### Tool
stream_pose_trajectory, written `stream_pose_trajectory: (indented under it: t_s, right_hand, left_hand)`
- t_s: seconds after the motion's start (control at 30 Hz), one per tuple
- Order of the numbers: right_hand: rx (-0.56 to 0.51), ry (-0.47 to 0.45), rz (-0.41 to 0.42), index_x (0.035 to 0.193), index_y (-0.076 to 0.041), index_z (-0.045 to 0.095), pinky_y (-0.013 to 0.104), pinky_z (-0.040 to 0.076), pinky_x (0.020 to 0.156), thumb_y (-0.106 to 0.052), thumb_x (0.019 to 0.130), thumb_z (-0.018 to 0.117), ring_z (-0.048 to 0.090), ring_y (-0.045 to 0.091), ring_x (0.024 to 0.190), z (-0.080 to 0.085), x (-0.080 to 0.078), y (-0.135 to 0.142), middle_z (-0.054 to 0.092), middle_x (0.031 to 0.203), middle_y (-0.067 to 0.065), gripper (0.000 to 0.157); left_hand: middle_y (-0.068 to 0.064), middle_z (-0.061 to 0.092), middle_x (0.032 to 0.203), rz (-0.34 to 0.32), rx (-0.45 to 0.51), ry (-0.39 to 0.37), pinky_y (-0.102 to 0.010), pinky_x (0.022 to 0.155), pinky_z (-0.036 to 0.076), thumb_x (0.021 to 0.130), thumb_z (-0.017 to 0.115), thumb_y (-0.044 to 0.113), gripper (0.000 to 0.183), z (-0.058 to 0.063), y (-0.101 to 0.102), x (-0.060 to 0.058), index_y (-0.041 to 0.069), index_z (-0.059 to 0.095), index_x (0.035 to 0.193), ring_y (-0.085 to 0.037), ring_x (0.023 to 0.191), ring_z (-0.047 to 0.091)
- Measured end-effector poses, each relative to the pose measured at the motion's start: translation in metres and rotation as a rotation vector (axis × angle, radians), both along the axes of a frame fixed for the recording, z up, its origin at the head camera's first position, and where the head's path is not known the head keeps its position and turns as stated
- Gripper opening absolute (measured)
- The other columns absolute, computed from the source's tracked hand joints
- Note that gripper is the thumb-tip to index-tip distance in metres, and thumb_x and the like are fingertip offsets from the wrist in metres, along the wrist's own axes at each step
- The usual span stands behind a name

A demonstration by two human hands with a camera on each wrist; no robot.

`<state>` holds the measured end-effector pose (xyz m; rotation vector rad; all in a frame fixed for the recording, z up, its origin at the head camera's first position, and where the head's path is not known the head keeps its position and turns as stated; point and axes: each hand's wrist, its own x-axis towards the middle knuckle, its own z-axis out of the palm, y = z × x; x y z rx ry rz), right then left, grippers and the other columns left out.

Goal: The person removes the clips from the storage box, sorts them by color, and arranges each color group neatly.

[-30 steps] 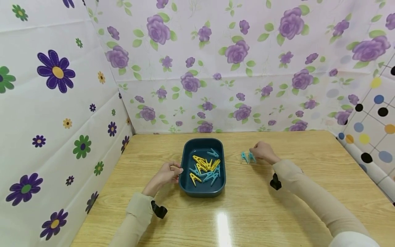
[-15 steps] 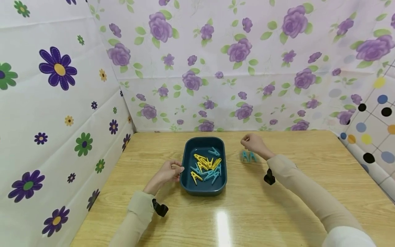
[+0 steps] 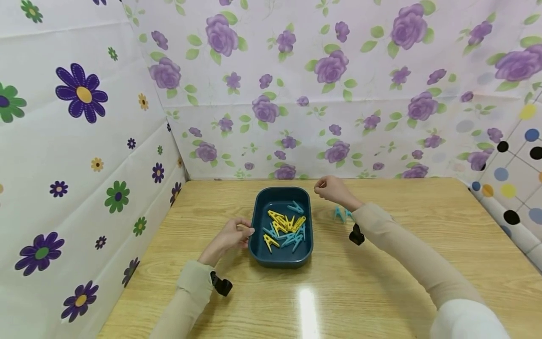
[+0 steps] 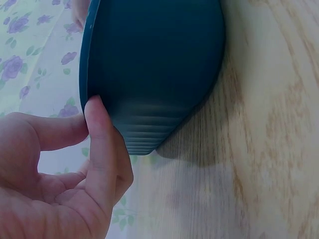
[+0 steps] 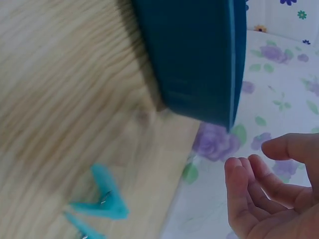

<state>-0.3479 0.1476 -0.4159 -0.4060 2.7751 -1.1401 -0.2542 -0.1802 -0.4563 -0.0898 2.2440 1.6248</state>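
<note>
My left hand [image 3: 228, 235] pinches the left rim of a dark blue plastic tub [image 3: 281, 263], thumb on one side of the wall and fingers on the other; the left wrist view shows this grip on the tub [image 4: 154, 59] closely. Inside lie several yellow clothespins [image 3: 298, 224] and several blue clothespins [image 3: 295, 207]. My right hand [image 3: 336, 190] hovers beyond the tub's far right corner. In the right wrist view its fingers [image 5: 238, 181] bend loosely, with a gap to the thumb and nothing between. Two light blue clothespins [image 5: 109, 199] lie on the table, one partly behind the right forearm.
The tub stands on a wooden table [image 3: 203, 202]. A curtain with purple roses [image 3: 264, 110] hangs along the table's back edge. Another flowered sheet [image 3: 84, 141] borders the left side, and a dotted one [image 3: 512, 188] the right.
My right hand has left the two light blue clothespins, moving left and away from me toward the tub's far corner. My left hand has kept its hold on the rim. The head view has shifted slightly.
</note>
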Motion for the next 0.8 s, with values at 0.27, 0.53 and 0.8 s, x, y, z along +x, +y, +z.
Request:
stream_pose_trajectory:
  t_s: [0.27, 0.53, 0.8]
  right_hand:
    - [0.014, -0.014, 0.084, 0.112, 0.003, 0.066, 0.037, 0.056, 0.075, -0.015, 0.094, 0.058, 0.067, 0.026, 0.087, 0.012, -0.005, -0.028, 0.068, 0.108, 0.02, 0.027]
    - [0.121, -0.072, 0.14, 0.101, 0.0, 0.071, 0.026, 0.049, 0.066, -0.012, 0.091, 0.06, 0.06, 0.016, 0.071, 0.02, -0.011, -0.061, 0.07, 0.093, 0.016, 0.019]
    - [0.239, -0.2, 0.109, 0.064, -0.01, 0.06, 0.029, 0.05, 0.061, -0.011, 0.088, 0.064, 0.051, 0.013, 0.053, 0.022, -0.018, -0.09, 0.052, 0.057, -0.001, 0.024]
  left_hand:
    - [-0.002, 0.055, 0.073, 0.005, 0.001, 0.007, -0.029, 0.059, 0.051, 0.097, 0.056, 0.009, 0.023, 0.0, 0.0, 0.001, -0.001, 0.051, 0.117, -0.013, 0.06, 0.052]
    - [-0.002, 0.055, 0.073, -0.003, -0.012, 0.015, -0.029, 0.06, 0.052, 0.097, 0.057, 0.01, 0.024, 0.002, 0.0, 0.001, -0.001, 0.051, 0.118, -0.014, 0.062, 0.052]
    - [-0.002, 0.055, 0.073, -0.015, 0.002, 0.018, -0.029, 0.06, 0.053, 0.097, 0.057, 0.011, 0.028, 0.002, -0.003, 0.003, -0.003, 0.05, 0.121, -0.013, 0.062, 0.053]
